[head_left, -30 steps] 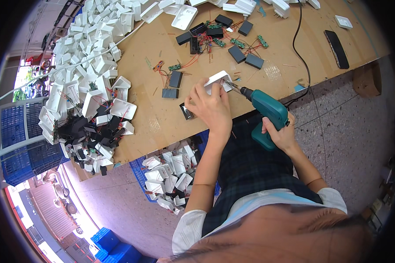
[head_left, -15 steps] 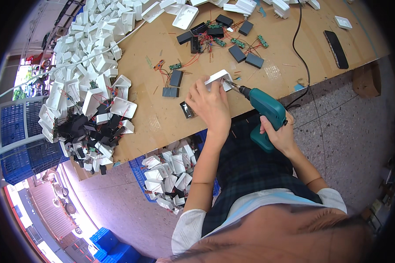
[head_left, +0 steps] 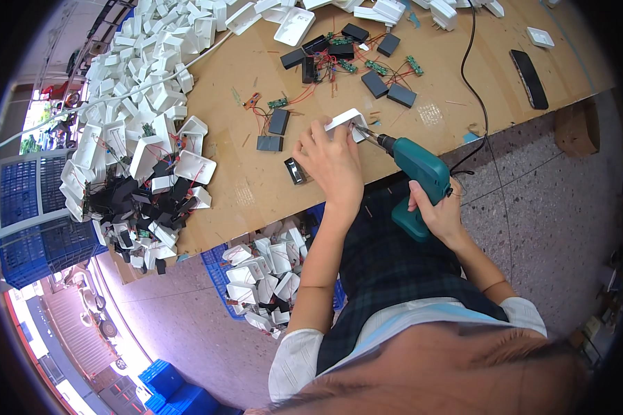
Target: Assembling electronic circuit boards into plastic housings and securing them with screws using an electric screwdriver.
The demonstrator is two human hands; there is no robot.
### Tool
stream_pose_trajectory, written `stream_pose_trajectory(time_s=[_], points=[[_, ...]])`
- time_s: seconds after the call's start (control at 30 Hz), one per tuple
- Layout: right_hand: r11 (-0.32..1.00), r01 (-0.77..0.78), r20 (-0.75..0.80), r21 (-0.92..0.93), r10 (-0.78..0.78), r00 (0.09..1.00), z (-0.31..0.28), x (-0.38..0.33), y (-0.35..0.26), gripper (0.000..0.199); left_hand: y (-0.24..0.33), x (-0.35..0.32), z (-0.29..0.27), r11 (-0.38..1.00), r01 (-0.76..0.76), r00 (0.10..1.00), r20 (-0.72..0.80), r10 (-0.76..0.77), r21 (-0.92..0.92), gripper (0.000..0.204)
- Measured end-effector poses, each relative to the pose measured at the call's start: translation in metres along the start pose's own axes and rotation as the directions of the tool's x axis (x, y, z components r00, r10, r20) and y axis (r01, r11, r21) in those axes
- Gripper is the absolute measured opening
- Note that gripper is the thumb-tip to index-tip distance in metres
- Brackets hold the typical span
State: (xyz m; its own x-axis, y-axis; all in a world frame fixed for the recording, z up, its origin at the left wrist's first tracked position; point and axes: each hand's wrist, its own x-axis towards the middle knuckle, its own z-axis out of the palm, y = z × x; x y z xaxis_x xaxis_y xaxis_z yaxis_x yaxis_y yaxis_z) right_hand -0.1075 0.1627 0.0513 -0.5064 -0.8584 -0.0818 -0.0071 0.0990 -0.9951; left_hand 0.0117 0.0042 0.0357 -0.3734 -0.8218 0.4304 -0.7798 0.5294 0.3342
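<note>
My left hand (head_left: pixel 331 159) is closed on a small white plastic casing (head_left: pixel 345 120) and steadies it at the table's near edge. My right hand (head_left: pixel 439 207) grips a green electric drill (head_left: pixel 422 169) by its handle. The drill's bit points left, and its tip is at the casing's open side; whether it touches a screw is too small to tell. A small black case (head_left: pixel 295 171) lies just left of my left wrist. Beyond it are two dark battery boxes (head_left: pixel 278 122), wired to a small green circuit board (head_left: pixel 277 103).
White casings (head_left: pixel 145 69) pile up along the left, with black boxes and wires in front. More dark boxes (head_left: pixel 374 84) and boards lie farther back. A black cable (head_left: pixel 468 62) crosses the table (head_left: pixel 249 200); a phone (head_left: pixel 528 78) rests right. Below stands a blue crate (head_left: pixel 217 270) of casings.
Hardly anything differs. Both hands keep their places, with the drill tip still at the white casing; the view has shifted slightly.
</note>
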Motion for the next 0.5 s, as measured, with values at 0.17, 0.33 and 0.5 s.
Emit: stream_pose_trajectory(time_s=[0.17,0.33,0.5], points=[[1.000,0.003,-0.007,0.028,-0.003,1.000,0.000,-0.002,0.009,0.018,0.000,0.000,-0.001,1.000,-0.007,1.000,-0.008,0.007,-0.002,0.019],[1.000,0.006,-0.012,0.012,-0.006,1.000,0.001,-0.003,0.007,0.011,0.000,0.000,-0.001,1.000,-0.006,1.000,-0.007,0.006,0.004,0.019],[0.999,-0.021,-0.023,0.045,0.022,0.999,0.003,-0.004,0.013,0.014,0.000,0.000,0.000,1.000,-0.006,1.000,-0.002,0.006,0.009,0.019]])
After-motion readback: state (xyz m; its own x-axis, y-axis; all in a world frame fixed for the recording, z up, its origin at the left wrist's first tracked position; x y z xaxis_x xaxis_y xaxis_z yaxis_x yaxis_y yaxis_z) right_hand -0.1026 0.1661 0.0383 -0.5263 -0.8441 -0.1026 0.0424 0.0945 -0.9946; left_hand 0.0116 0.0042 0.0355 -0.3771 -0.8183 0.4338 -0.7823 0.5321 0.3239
